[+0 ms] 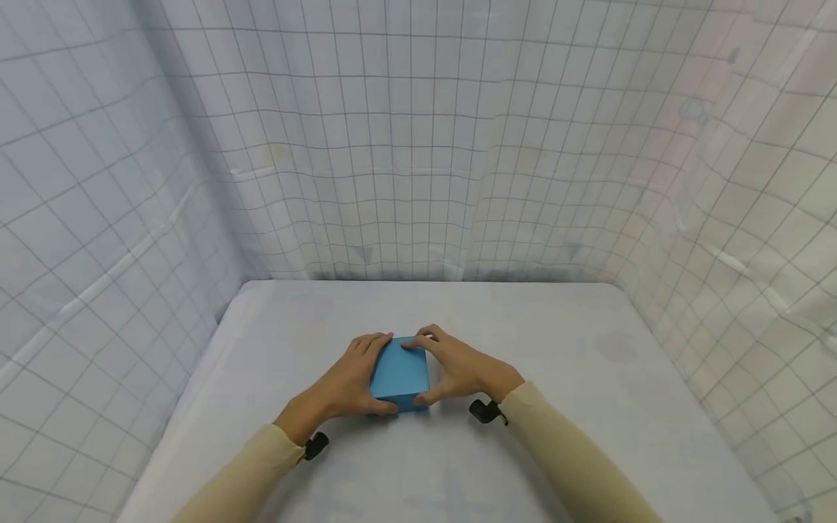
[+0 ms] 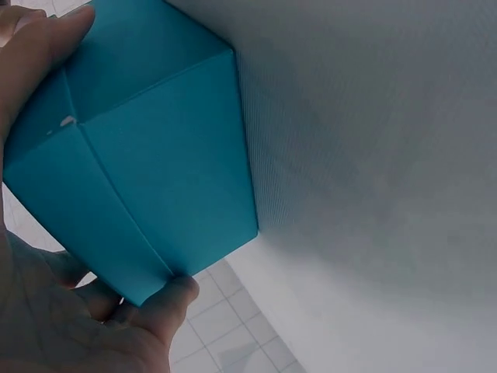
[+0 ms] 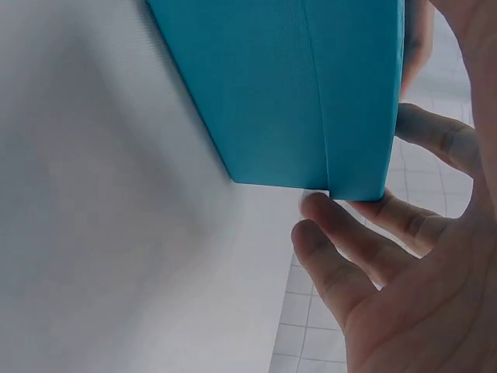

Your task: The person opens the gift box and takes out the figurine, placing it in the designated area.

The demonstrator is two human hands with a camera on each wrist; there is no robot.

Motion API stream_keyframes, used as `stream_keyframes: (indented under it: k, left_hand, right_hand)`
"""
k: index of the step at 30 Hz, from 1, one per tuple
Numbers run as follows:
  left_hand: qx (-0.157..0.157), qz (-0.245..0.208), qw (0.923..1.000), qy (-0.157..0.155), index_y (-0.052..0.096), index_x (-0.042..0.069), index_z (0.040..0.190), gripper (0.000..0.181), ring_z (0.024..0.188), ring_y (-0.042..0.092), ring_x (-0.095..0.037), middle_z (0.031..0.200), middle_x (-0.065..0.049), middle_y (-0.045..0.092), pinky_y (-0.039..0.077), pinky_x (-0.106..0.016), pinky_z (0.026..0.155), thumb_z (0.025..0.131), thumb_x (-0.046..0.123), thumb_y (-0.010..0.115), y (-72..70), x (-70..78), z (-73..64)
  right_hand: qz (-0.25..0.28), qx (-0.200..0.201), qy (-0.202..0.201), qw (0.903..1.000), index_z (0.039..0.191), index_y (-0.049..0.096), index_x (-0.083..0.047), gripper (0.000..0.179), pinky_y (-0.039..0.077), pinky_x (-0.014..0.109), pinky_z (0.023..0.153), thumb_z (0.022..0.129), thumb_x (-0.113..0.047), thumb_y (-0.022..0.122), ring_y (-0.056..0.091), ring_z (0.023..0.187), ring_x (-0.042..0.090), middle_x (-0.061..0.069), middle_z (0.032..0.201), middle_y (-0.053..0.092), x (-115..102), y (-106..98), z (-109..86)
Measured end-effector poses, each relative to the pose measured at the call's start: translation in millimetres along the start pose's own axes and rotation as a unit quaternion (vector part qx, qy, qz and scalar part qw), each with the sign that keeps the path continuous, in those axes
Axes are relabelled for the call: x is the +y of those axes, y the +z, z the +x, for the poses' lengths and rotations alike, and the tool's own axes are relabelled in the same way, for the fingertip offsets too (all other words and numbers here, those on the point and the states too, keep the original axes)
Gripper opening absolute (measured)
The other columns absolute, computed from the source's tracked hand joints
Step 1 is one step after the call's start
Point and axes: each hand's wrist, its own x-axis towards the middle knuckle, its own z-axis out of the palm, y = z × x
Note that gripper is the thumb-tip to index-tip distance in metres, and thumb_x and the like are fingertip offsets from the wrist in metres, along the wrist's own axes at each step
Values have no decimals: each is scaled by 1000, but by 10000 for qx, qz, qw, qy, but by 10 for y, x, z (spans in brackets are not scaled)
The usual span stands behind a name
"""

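A blue cardboard box (image 1: 400, 369) with a lid sits on the white table between both hands. My left hand (image 1: 349, 379) grips its left side, thumb at the front face and fingers along the far left edge. At the right side my right hand (image 1: 461, 367) holds it, thumb at the front right corner and index finger over the top near the far edge. In the left wrist view a lid seam runs along the side of the box (image 2: 167, 171), and a small pale scuff marks one corner. The right wrist view shows fingertips (image 3: 314, 206) at the end of the lid seam.
The white table (image 1: 556, 436) extends around the box on every side. White curtains with a dark grid (image 1: 418, 145) hang behind the table and along its left and right. A small black wrist camera (image 1: 484, 411) hangs under the right wrist, another (image 1: 317, 445) under the left.
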Motion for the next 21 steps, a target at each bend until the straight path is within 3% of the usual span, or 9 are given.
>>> stream_keyframes:
  k: [4, 9, 21]
  left_hand:
    - [-68, -234, 9997, 59, 30, -2, 181, 136, 165, 44, -49, 181, -26, 42, 51, -72, 128, 82, 53, 107, 41, 44, 14]
    - [-105, -453, 9987, 189, 31, 1, 182, 134, 164, 44, -49, 181, -25, 40, 51, -71, 127, 83, 51, 106, 97, 89, 22]
    - [-373, -1047, 9938, -13, 27, 12, 186, 134, 161, 49, -48, 183, -21, 32, 54, -72, 124, 85, 52, 104, 203, 233, 57]
  right_hand:
    - [42, 64, 81, 9999, 174, 52, -33, 98, 57, 57, 126, 90, -56, 98, 58, 155, 34, 8, 173, 46, 15, -17, -114]
    - [29, 49, 147, 9999, 173, 52, -32, 98, 58, 58, 123, 90, -54, 99, 58, 154, 35, 10, 173, 45, 43, -43, -231]
    - [-1, 102, 67, 9999, 171, 55, -28, 97, 60, 62, 119, 88, -52, 101, 61, 151, 40, 13, 169, 48, 130, -101, -458]
